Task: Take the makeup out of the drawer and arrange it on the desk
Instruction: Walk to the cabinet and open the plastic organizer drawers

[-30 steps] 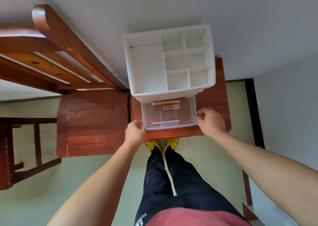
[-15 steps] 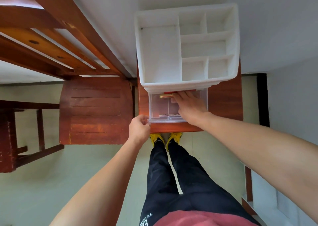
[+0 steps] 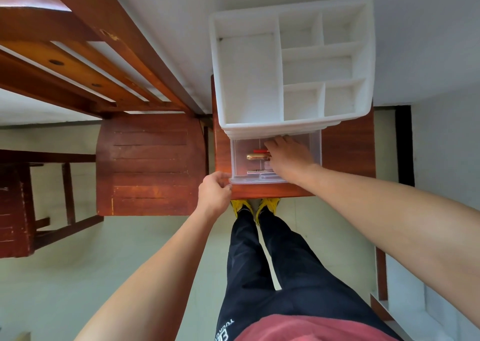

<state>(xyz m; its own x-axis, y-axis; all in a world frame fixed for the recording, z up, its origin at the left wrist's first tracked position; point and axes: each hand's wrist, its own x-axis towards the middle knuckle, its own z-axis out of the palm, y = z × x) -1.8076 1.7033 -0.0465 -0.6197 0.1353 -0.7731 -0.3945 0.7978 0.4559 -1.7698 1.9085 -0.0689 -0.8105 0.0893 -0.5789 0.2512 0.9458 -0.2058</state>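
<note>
Fingers (image 3: 275, 142) of the right hand (image 3: 289, 157) lie close together inside the clear drawer (image 3: 315, 145), tips over a red stick (image 3: 259, 151) and touching the right end of the gold lipstick tube (image 3: 255, 157) – whether they pinch it cannot be told. Half a second ago this hand covered most of that tube; now the tube's left end is bare. As before, the left hand (image 3: 214, 193) grips the drawer's front left corner at centre frame, fingers curled. Above the drawer sits the white organizer (image 3: 246, 80) on the wooden desk (image 3: 348, 148).
</note>
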